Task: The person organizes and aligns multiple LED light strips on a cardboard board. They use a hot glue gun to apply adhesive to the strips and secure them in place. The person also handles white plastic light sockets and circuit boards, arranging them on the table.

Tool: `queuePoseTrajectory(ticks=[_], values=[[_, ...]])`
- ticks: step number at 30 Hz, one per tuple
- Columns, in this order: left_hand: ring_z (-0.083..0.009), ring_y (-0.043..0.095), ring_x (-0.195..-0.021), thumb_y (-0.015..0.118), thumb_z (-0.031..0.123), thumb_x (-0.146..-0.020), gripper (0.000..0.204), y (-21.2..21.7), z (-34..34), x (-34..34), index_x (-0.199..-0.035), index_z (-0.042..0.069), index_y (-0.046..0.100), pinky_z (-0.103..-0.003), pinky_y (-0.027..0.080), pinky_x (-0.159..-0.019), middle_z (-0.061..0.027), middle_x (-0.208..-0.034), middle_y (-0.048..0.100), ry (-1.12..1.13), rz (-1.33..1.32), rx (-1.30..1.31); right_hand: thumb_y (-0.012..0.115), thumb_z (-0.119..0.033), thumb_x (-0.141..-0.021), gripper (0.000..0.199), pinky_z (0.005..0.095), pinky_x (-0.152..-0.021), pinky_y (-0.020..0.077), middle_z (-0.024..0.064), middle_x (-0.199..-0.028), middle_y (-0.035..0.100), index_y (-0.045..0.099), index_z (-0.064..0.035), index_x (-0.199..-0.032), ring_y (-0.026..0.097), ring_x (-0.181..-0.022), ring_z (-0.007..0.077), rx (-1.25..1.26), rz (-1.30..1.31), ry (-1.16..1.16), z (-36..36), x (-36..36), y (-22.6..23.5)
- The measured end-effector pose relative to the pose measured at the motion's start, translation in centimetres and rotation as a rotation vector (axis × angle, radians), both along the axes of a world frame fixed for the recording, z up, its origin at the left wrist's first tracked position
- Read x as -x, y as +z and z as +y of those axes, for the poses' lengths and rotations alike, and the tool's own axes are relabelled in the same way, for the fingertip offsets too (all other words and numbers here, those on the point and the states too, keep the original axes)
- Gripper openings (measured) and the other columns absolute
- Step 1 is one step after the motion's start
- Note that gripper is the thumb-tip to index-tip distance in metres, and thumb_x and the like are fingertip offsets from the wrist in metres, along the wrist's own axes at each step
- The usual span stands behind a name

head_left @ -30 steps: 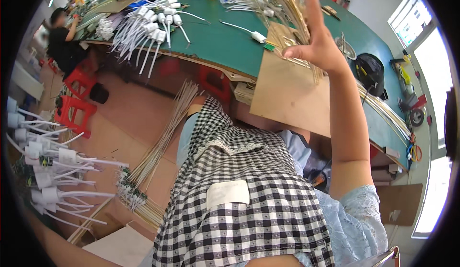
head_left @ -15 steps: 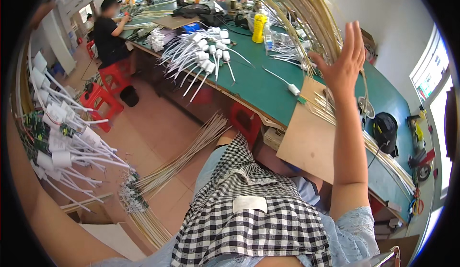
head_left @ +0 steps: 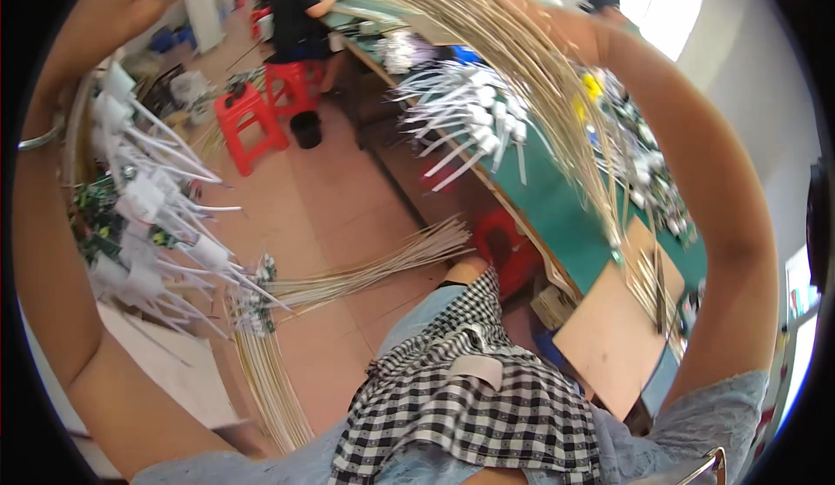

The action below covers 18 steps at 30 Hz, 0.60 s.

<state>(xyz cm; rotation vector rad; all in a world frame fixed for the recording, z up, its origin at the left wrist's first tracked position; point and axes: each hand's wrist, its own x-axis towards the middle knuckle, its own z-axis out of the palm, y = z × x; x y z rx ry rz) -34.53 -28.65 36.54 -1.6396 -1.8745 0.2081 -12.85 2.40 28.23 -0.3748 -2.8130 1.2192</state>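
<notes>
The left hand point(head_left: 109, 6) was up at the top edge, fingers curled shut around the bundle of long pale wires point(head_left: 487, 41), which arched overhead from there toward the right. Below that hand, left of the bundle's arch, white connector ends point(head_left: 156, 215) fanned out over green circuit boards point(head_left: 100, 233). The bundle looked lifted well off the floor but not yet laid down anywhere, so the carry seemed mid-way. Under the arch sat a red stool point(head_left: 248, 120) and loose wires on the floor point(head_left: 365, 267). Right of it ran the green bench point(head_left: 557, 207), crowded with more white connectors point(head_left: 461, 111) and a cardboard sheet point(head_left: 609, 337). The right hand was lost behind the bundle; its grip couldn't be told.
</notes>
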Motion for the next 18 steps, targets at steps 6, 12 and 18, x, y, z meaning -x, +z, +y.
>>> queuePoseTrajectory(ticks=[6,12,18], values=[[-0.0344,0.066,-0.087,0.060,0.006,-0.076,0.034,-2.8,-2.2,8.9,-0.110,0.003,0.062,-0.041,0.051,-0.078,-0.0193,-0.094,0.068,-0.044,-0.279,0.006,0.043,-0.079,-0.085,0.102,0.0437,-0.111,0.0305,0.0174,-0.151,0.037,0.029,-0.0017,-0.151,0.037,-0.137,0.0292,0.493,0.076,0.129,-1.8,-2.3,-1.9],[-0.0340,0.064,-0.094,0.058,0.003,-0.075,0.040,-5.5,-6.8,14.9,-0.115,0.002,0.060,-0.039,0.051,-0.086,-0.0205,-0.100,0.067,-0.191,-0.489,-0.065,0.046,-0.091,-0.069,0.123,0.0420,-0.109,0.0329,0.0165,-0.151,0.037,0.022,-0.0065,-0.155,0.045,-0.129,0.0289,0.006,0.125,0.108,-9.1,1.2,-1.9],[-0.0379,0.064,-0.094,0.059,0.008,-0.079,0.035,-7.8,-8.3,16.9,-0.114,0.003,0.060,-0.041,0.051,-0.083,-0.0239,-0.102,0.066,-0.196,-0.375,-0.139,0.048,-0.091,-0.069,0.123,0.0402,-0.103,0.0406,0.0157,-0.150,0.039,0.021,-0.0070,-0.155,0.051,-0.125,0.0304,0.181,0.167,0.058,-11.1,3.4,-0.8]])
